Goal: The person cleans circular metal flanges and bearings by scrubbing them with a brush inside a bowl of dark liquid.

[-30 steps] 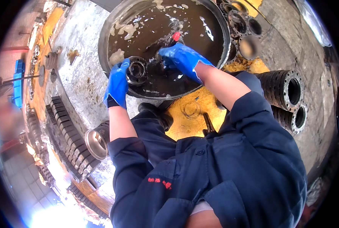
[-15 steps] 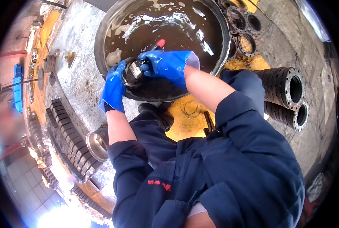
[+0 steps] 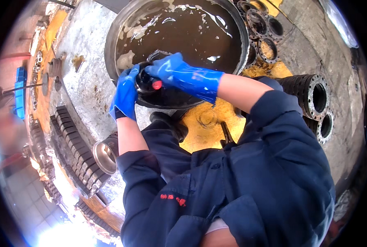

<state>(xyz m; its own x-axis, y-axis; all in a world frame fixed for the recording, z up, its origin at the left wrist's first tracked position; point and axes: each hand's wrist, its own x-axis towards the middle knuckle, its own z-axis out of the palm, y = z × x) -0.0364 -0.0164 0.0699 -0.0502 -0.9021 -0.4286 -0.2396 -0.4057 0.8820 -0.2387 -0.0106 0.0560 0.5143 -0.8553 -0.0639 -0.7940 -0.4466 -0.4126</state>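
Note:
Over the near left rim of a large round tub (image 3: pixel 110 53) of brown liquid, I work in blue rubber gloves. My left hand (image 3: pixel 126 90) is closed on the left side of a dark, round, hollow metal part (image 3: pixel 144 85). My right hand (image 3: pixel 166 68) is closed at the part's upper side, around a dark tool with a red-tipped handle (image 3: pixel 156 85). That red tip points back toward me, over the part's opening. The tool's working end is hidden, so I cannot tell its kind. Foam patches and light reflections lie on the liquid.
Flanged metal rings (image 3: pixel 268 48) lie right of the tub. Stacked ribbed cylinders (image 3: pixel 315 96) are nearer on that side. A row of dark blocks (image 3: pixel 78 148) and an open-ended metal cylinder (image 3: pixel 105 157) are at left. Yellow flooring (image 3: pixel 200 131) shows below the tub.
My right hand has turned over the part and swung its forearm out to the right. The red handle tip has moved from beyond the hand to its near side. My left hand has barely shifted.

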